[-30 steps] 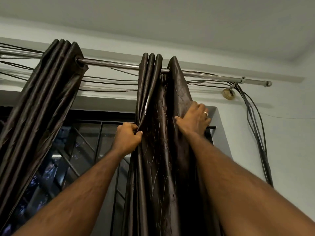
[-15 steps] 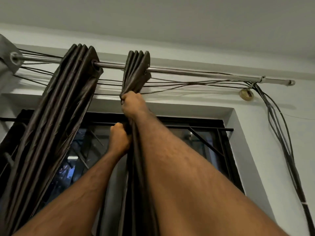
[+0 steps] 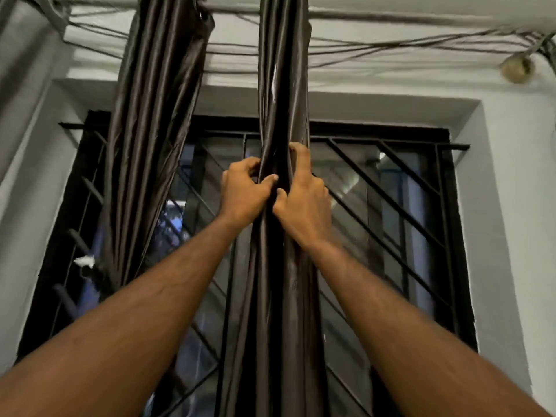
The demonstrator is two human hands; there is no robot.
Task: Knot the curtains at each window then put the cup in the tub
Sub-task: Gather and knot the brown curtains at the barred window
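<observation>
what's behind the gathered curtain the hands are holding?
Behind the gathered curtain, gripped by the left hand and right hand, is the barred window. The bars and glass directly behind the fabric are covered.

The right hand (image 3: 304,203) now sits lower, level with the left hand (image 3: 243,194), both gripping the gathered curtain (image 3: 282,85) side by side. That curtain now hangs bunched into one narrow rope instead of spread wide.

Both forearms are bare to the frame edge, with no sleeves, left hand (image 3: 242,192) and right hand (image 3: 304,200) ungloved.
</observation>
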